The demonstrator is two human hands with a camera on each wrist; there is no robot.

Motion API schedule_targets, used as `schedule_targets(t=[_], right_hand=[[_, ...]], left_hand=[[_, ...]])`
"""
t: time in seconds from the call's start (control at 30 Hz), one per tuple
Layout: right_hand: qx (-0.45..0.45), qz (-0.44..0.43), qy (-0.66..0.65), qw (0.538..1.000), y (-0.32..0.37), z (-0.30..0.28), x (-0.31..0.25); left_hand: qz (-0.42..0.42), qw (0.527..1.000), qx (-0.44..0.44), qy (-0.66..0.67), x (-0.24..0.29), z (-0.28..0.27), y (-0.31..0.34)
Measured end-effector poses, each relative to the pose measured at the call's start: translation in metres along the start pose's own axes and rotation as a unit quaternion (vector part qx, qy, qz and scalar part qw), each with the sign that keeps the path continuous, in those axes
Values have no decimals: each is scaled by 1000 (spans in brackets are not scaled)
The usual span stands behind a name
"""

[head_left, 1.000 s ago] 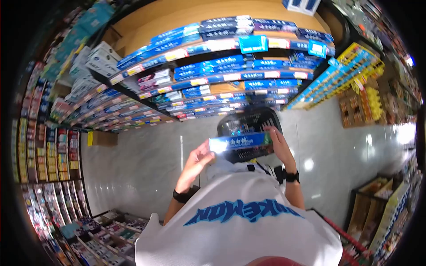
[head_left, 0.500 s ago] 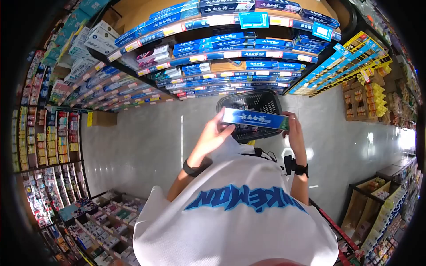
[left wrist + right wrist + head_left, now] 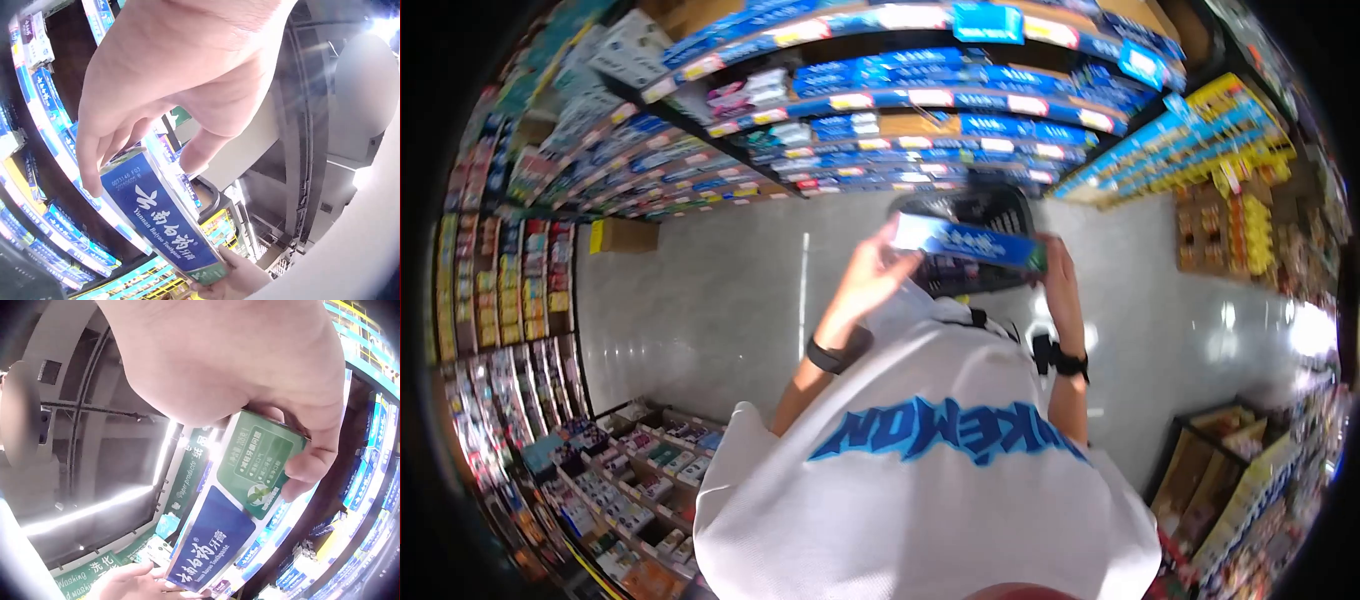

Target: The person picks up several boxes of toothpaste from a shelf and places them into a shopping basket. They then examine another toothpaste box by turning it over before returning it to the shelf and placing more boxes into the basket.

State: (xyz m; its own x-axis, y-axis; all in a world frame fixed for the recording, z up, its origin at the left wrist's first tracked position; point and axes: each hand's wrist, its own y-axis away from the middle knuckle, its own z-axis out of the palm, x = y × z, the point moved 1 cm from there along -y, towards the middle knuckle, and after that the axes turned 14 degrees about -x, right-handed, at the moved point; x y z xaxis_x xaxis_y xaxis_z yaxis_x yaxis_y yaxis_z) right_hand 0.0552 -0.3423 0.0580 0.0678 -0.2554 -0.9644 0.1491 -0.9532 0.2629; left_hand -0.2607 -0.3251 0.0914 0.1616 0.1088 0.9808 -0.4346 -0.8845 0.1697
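Observation:
A long blue toothpaste box (image 3: 970, 240) with white lettering and a green end is held level between both hands, over a dark shopping basket. My left hand (image 3: 870, 275) grips its left end; in the left wrist view the left hand (image 3: 181, 75) has its thumb on one side and fingers on the other. At the green end, my right hand (image 3: 1060, 280) holds on, and the right wrist view shows the right hand's fingers (image 3: 306, 469) curled round that corner. The printed face of the toothpaste box (image 3: 212, 537) is turned up.
The black basket (image 3: 1010, 210) sits behind the box, in front of shelves (image 3: 880, 100) stacked with similar boxes. A yellow wire rack (image 3: 1200, 130) stands at the right, a cardboard carton (image 3: 625, 236) on the floor at left. Display bins (image 3: 650, 470) lie at lower left.
The toothpaste box and both hands have moved up in the head view and a little to the right. The box now slopes down to the right. Both hands keep their hold.

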Motion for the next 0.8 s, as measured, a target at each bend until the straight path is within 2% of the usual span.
schedule_targets(t=[0.03,0.07,0.1,0.23,0.33,0.53,0.57,0.67,0.8], right_hand=[[11,-1,11,1000,0,6,-6],[-7,-21,-1,1000,-1,11,-13],[-39,0,-2,999,-3,8,-15],[-30,-42,-25,998,-2,18,-26],[-35,-60,-23,997,-1,19,-25],[-24,-6,-43,999,0,16,-19],[1,-11,-54,998,1,16,-16],[2,14,-81,997,5,12,-14],[-2,-3,-65,998,12,6,-9]], left_hand=[[11,999,-22,-33,10,-5,1],[16,999,-6,-35,2,-7,0],[6,1000,19,-2,-2,-10,2],[22,997,65,28,-2,-21,5],[30,998,52,33,-2,-24,7],[15,998,56,24,-11,-19,3],[8,999,46,12,-17,-20,1],[-8,1000,25,11,-14,-16,-2],[-17,1000,8,15,-13,-12,-10]])
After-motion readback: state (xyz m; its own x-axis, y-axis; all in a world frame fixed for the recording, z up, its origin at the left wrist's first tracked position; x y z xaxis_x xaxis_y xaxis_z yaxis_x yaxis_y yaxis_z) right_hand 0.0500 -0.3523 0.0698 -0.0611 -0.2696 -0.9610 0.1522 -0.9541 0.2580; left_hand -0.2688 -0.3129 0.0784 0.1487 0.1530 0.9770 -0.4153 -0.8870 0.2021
